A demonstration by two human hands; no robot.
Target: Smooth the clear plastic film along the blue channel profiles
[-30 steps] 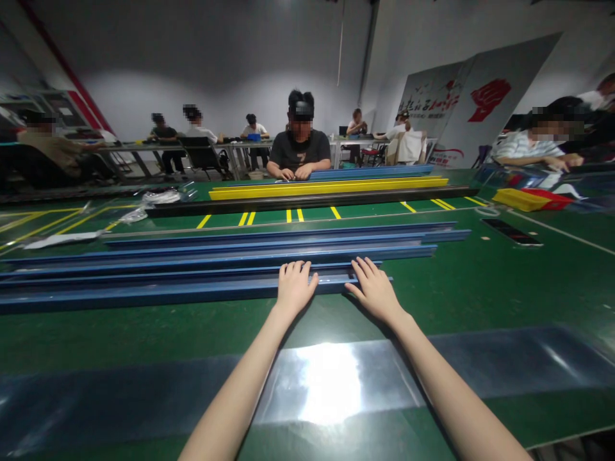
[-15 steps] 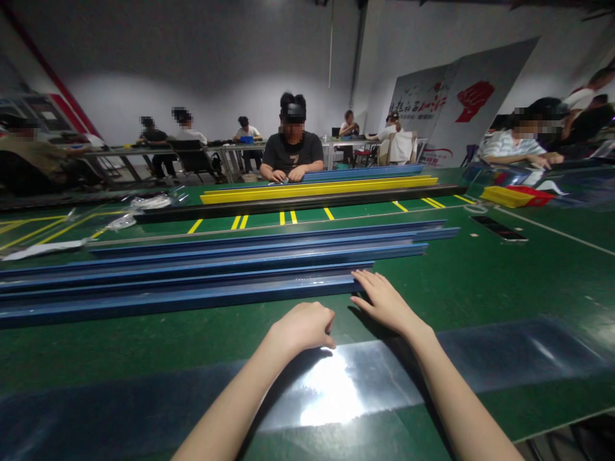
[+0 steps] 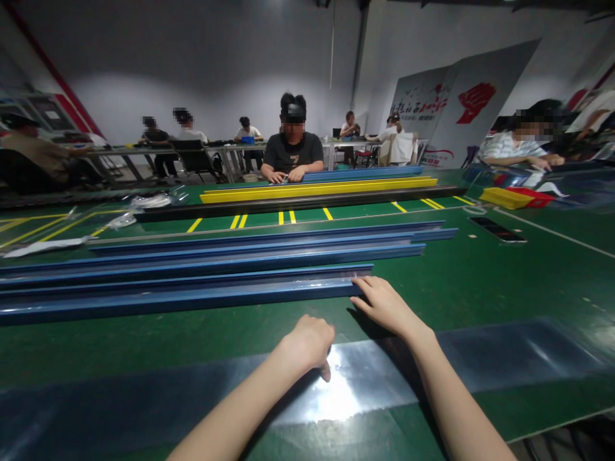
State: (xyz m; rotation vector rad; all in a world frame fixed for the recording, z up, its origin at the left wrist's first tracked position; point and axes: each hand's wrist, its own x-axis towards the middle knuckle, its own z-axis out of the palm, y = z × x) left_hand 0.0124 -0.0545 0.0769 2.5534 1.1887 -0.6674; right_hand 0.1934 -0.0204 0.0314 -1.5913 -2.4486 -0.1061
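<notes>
My right hand (image 3: 384, 302) is at the right end of the nearest long blue channel strip (image 3: 202, 298). Its fingers reach over the front wall into the trough and the thumb is low at the outer face, so the wall sits between them. My left hand (image 3: 310, 342) is closed over the near part of the table, fingers curled under and thumb pointing down. Whatever it may hold is hidden. Below it a long, glossy transparent film strip (image 3: 192, 390) lies flat across the green table (image 3: 504, 282), with a bright reflection near the hand.
More blue channels (image 3: 288, 255) lie parallel behind. Farther back are a yellow strip (image 3: 317, 190) and a black strip (image 3: 307, 204). A phone (image 3: 497, 230), a yellow tray (image 3: 507, 198) and a red tray (image 3: 531, 196) are at the right. A co-worker (image 3: 293, 153) sits opposite.
My left hand has moved down slightly toward me, its thumb now lower over the film. My right hand stays at the channel's end, and that channel has shifted very little.
</notes>
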